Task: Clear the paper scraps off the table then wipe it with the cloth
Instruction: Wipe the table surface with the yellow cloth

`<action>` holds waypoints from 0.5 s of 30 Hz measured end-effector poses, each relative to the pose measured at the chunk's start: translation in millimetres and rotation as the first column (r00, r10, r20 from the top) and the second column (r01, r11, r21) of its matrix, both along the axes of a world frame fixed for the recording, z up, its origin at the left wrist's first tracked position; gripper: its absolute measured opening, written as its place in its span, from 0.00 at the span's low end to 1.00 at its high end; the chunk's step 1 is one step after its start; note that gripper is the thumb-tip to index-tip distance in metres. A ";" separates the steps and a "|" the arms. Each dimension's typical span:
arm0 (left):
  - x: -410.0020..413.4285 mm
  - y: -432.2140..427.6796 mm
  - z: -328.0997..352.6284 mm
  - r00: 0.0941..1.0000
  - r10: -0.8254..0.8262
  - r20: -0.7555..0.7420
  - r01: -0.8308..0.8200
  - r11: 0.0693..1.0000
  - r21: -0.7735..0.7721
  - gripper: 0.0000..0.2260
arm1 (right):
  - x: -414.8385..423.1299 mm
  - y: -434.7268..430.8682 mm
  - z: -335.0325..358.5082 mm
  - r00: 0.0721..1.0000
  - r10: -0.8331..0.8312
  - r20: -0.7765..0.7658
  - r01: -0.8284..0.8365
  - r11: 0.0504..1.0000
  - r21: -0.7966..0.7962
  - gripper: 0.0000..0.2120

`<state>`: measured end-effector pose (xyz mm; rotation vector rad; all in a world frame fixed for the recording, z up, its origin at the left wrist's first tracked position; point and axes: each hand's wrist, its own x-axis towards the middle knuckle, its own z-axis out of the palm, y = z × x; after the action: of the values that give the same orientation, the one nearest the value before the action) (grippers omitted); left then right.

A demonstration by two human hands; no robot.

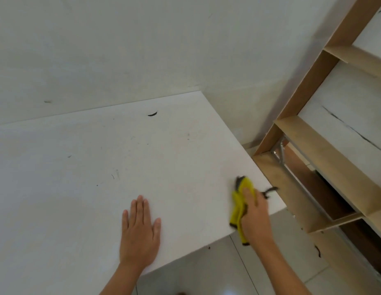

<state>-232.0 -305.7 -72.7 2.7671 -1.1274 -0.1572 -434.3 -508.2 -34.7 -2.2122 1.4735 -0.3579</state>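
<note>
A white table [100, 167] fills the left and middle of the head view. My left hand [140, 233] lies flat on it near the front edge, fingers straight and pointing away from me. My right hand [256, 213] presses a yellow cloth [238, 211] with a dark hem onto the table's right front corner; the cloth is bunched under the palm and part of it hangs over the edge. No paper scraps show on the tabletop. A small dark mark [152, 114] lies near the table's far edge.
A white wall [121, 50] rises behind the table. To the right stands a wooden shelf unit [313, 150] close to the table's right edge. Light floor tiles [270, 262] show below the corner, with a dark speck [318, 251] on them.
</note>
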 end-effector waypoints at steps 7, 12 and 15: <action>-1.9 -0.8 11.3 0.993 -0.008 -0.120 0.006 1.000 -0.022 0.32 | -20.6 -24.3 5.9 0.919 -0.389 -0.072 0.382 0.920 -0.090 0.20; -23.8 -35.8 66.0 0.874 -0.056 -0.484 -0.201 0.862 -0.465 0.26 | 46.0 20.7 63.4 0.946 -0.003 0.323 0.007 1.000 -0.010 0.24; -22.3 -61.4 113.6 0.474 -0.245 -0.846 -0.460 0.750 -0.475 0.14 | 86.8 55.9 86.3 0.863 0.218 0.456 -0.249 0.968 0.009 0.25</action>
<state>-254.2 -367.1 40.9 1.6347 -0.4971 -0.8778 -347.5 -452.2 51.6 -2.0402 0.9431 -0.6767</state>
